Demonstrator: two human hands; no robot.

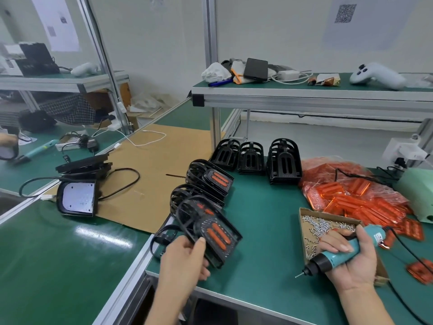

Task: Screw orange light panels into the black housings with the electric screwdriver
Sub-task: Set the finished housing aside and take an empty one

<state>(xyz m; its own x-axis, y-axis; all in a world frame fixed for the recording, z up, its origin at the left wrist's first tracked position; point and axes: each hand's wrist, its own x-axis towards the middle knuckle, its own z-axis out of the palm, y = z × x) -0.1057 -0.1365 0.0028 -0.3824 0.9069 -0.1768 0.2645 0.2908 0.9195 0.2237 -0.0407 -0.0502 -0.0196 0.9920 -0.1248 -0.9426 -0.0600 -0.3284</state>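
My left hand (185, 259) grips a black housing (210, 233) with an orange light panel set in it, lifted above the green mat at the table's near left. My right hand (349, 259) holds the teal electric screwdriver (332, 256), bit pointing down and left, clear of the housing. Stacks of housings with orange panels (210, 181) lie behind the held one. Three stacks of bare black housings (284, 161) stand further back. Loose orange panels (365, 202) spill from a red bag at the right.
A shallow cardboard tray of small screws (325, 227) sits just behind my right hand. The screwdriver's black cable (407, 252) runs off to the right. A pale green device (417, 195) stands at the far right. A black lamp unit (77, 198) and brown cardboard sheet (154, 174) lie left.
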